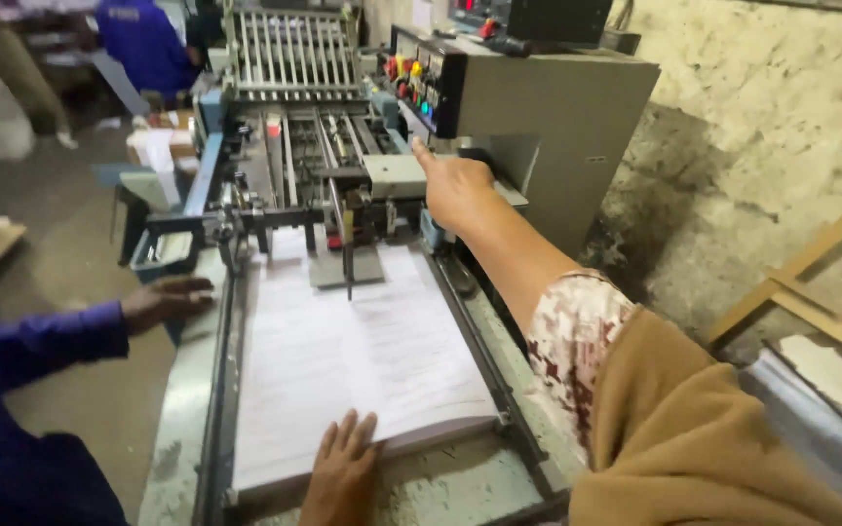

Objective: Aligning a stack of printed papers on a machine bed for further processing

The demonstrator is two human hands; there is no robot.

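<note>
Reaching forward, the right hand (pixel 455 187) stretches out past the far right corner of the paper stack (pixel 363 351), its index finger extended toward the control panel (pixel 428 80) with its coloured buttons, the other fingers loosely curled and holding nothing; whether the fingertip touches the panel cannot be told. The left hand (pixel 343 472) lies flat and open, palm down, on the near edge of the stack, fingers spread over the top sheet. The stack is a thick pile of white printed sheets lying on the feed bed (pixel 460 482) of the machine, between its two side rails, with its far edge under the metal feeder head (pixel 343 229). Beyond the head, slanted rollers and a rack of metal bars (pixel 294 54) rise toward the back. At the left rail, a co-worker's hand (pixel 163 300) in a blue sleeve rests on the machine's left edge, apart from the paper. Farther back on the left stands another person in blue (pixel 143 44). Wooden slats (pixel 821 282) lean by the right wall.
</note>
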